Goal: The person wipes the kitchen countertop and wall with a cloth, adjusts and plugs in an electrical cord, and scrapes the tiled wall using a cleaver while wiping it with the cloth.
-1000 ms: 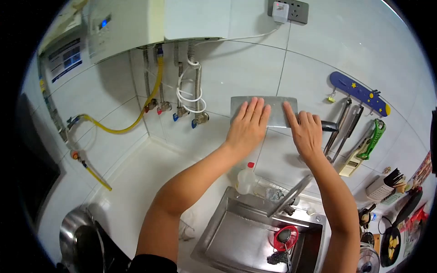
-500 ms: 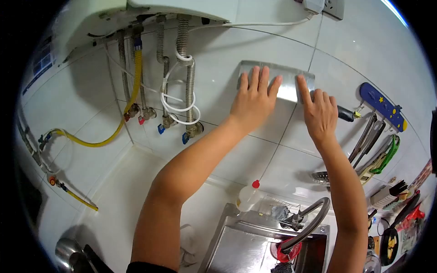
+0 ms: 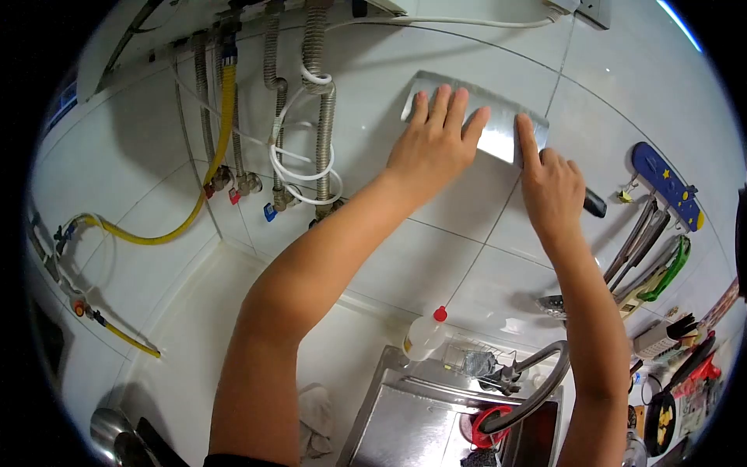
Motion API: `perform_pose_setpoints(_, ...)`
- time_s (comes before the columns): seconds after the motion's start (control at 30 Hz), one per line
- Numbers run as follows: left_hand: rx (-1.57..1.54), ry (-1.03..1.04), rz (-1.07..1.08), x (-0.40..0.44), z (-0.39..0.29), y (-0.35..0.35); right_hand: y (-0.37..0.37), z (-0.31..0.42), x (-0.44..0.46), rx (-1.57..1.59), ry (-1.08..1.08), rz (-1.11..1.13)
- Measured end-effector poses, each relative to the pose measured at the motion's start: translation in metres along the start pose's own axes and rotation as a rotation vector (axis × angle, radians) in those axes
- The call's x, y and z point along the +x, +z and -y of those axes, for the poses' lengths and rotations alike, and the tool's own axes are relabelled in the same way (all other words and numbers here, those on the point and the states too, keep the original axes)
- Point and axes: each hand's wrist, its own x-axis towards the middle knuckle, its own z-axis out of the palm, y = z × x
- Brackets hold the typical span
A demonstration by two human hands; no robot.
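Note:
A cleaver (image 3: 498, 140) with a broad shiny blade is held up before the tiled wall, tilted so its handle end sits lower right. My right hand (image 3: 551, 191) is closed round its black handle, with the index finger stretched along the blade; the handle's butt (image 3: 594, 204) sticks out past the hand. My left hand (image 3: 436, 144) lies on the blade's left part, fingers stretched and a little apart, thumb out to the side. Its palm side is hidden, as are the fingers wrapped under the handle.
Below are a steel sink (image 3: 408, 424), a curved faucet (image 3: 545, 381), a red strainer (image 3: 490, 426) and a white bottle with a red cap (image 3: 424, 336). Utensils hang from a blue hook rack (image 3: 668, 185) at right. Pipes and a yellow hose (image 3: 226, 132) run down the left wall.
The cleaver and both hands have risen slightly in view, and the blade slopes more steeply, its left end higher. The view has shifted a little. Both hands keep the same contact.

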Motion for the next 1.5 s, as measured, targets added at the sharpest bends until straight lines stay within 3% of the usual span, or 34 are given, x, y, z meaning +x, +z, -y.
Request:
perform_pose_setpoints(0.17, 0.0, -0.037, 0.023, -0.011, -0.001, -0.007, 0.003, 0.001, -0.002, -0.01, -0.075, -0.005)
perform_pose_setpoints(0.27, -0.017, -0.055, 0.042, 0.002, 0.01, -0.011, -0.003, 0.003, 0.015, 0.021, 0.0, 0.033)
perform_pose_setpoints(1.07, -0.064, -0.057, 0.179, -0.024, 0.031, -0.023, -0.006, 0.03, 0.017, 0.025, -0.057, 0.126)
perform_pose_setpoints(1.2, -0.106, -0.104, 0.16, -0.015, 0.04, -0.023, -0.002, 0.029, 0.036, 0.039, -0.049, 0.03)
perform_pose_setpoints(1.33, -0.077, -0.085, 0.213, -0.042, 0.028, -0.022, 0.0, 0.041, 0.014, 0.036, -0.083, 0.062)
perform_pose_setpoints(1.5, -0.138, -0.164, 0.151, -0.017, 0.054, -0.022, -0.006, 0.041, 0.05, 0.02, -0.071, 0.046)
